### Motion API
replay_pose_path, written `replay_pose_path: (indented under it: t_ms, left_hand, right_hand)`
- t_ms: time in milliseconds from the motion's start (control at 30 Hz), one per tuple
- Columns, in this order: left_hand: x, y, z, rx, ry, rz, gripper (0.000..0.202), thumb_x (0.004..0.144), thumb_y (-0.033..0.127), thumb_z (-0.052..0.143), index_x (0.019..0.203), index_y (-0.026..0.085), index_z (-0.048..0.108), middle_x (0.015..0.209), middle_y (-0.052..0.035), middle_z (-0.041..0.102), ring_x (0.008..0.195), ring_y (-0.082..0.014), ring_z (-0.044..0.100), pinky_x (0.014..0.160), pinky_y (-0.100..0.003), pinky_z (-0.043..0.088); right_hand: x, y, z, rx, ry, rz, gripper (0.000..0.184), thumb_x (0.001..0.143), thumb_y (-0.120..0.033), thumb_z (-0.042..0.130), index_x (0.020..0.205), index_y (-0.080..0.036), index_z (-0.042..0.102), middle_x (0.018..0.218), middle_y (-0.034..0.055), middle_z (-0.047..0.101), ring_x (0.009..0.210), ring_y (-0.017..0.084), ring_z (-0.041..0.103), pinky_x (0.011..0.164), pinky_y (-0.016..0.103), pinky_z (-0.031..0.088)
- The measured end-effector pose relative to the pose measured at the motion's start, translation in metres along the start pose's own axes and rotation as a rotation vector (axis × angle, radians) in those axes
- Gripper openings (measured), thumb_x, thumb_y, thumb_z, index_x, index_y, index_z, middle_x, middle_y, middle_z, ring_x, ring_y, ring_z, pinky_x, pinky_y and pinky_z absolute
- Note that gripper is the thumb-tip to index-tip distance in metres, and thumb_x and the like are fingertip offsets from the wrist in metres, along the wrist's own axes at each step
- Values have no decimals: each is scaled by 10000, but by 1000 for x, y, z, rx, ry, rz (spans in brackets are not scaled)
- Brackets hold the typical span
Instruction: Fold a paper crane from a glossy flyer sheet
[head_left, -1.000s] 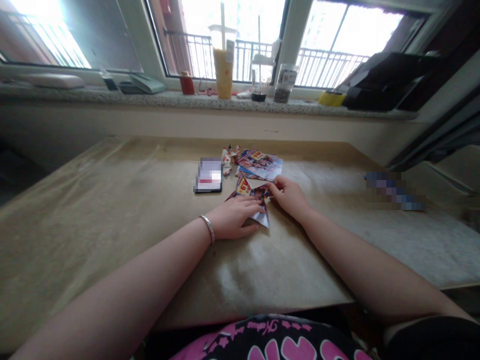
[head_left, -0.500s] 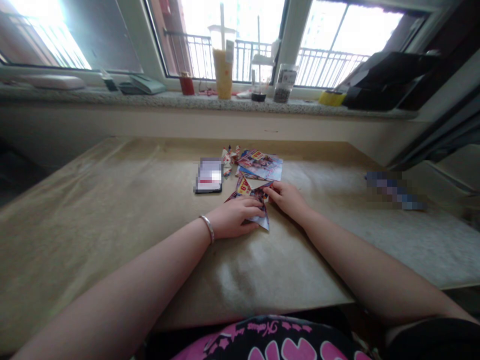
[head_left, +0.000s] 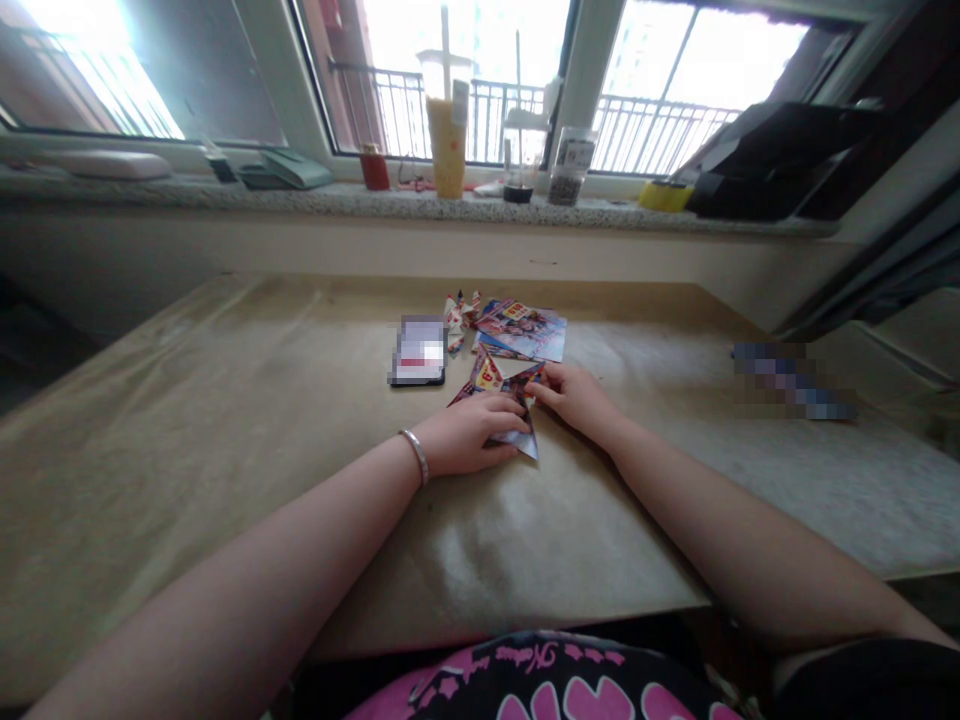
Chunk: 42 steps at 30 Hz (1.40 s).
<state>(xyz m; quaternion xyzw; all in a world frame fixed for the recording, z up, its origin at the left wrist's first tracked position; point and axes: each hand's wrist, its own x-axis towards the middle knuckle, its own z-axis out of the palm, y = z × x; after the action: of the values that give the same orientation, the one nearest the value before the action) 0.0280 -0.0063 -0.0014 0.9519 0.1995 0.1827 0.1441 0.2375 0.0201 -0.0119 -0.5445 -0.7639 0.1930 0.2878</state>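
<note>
A folded sheet of colourful printed paper (head_left: 489, 374) lies on the table in front of me, with pointed corners sticking out. My left hand (head_left: 472, 432) rests flat across its lower left part, fingers stretched out and pressing it down. At the paper's upper right point, my right hand (head_left: 574, 398) pinches the tip between thumb and fingers. Part of the sheet is hidden under my left fingers. Just beyond it sits a stack of similar printed sheets (head_left: 525, 332). Left of that stack is a small crumpled or folded paper piece (head_left: 459, 318) with red, white and blue markings.
A phone-like device (head_left: 418, 350) with a blurred screen lies left of the papers on the covered table (head_left: 225, 420). A blurred bluish object (head_left: 791, 382) is at the right. Cups, including a tall yellow drink (head_left: 448, 145), stand on the windowsill (head_left: 337, 200).
My right fingers have shifted slightly at the paper's upper right point, and more of that printed corner shows. My left hand stays in place on the sheet.
</note>
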Motion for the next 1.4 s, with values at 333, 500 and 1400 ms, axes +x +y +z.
replay_pose_path:
  t_ms: [333, 500, 1400]
  left_hand:
    - [3, 7, -4, 13, 69, 2, 153, 844, 185, 505, 907, 176, 644, 940, -68, 610, 893, -164, 572, 833, -291, 480]
    - [2, 8, -1, 106, 233, -39, 268, 791, 206, 567, 1056, 167, 572, 1100, -104, 538, 1056, -219, 508, 940, -370, 455]
    - [2, 12, -7, 327, 280, -84, 883, 745, 450, 640, 1441, 120, 209, 1288, -169, 510, 1164, -290, 501, 972, -410, 412]
  right_hand:
    - [-6, -10, -3, -137, -13, 36, 198, 836, -356, 539, 764, -183, 603, 657, 18, 632, 595, 143, 539, 534, 239, 337]
    - [-9, -14, -6, -88, -11, -6, 208, 871, -340, 496, 831, -182, 625, 653, 23, 649, 603, 153, 573, 543, 240, 364]
    - [-24, -26, -8, 157, 104, -183, 104, 798, -289, 604, 763, -192, 616, 649, -5, 666, 557, 122, 619, 570, 231, 462]
